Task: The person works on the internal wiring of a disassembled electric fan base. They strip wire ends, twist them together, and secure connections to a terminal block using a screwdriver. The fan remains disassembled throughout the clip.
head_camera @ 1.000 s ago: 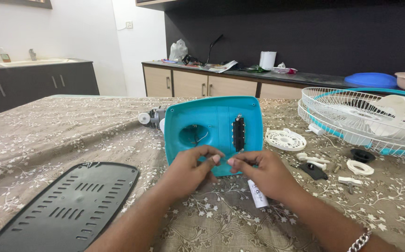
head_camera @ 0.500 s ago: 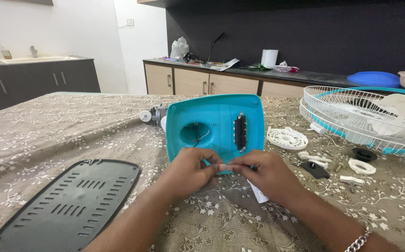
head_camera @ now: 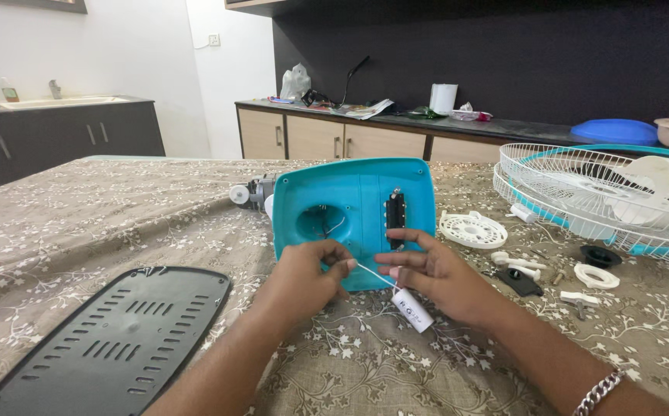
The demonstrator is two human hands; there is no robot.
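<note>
Tablecloth: both hands (head_camera: 304, 279) (head_camera: 435, 276) pinch wire (head_camera: 375, 276); capacitor (head_camera: 412, 310), seemingly, dangling.

White plastic bag (head_camera: 295, 81) on far counter (head_camera: 396, 119).

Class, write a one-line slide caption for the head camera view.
Left hand and right hand stretch a thin white wire from a white capacitor before a teal fan base.

Table w/ floral cloth (head_camera: 80, 223): teal fan base (head_camera: 354, 219), black vented plate (head_camera: 111, 339), fan grille (head_camera: 596, 196), white capacitor (head_camera: 413, 310), small parts.
</note>
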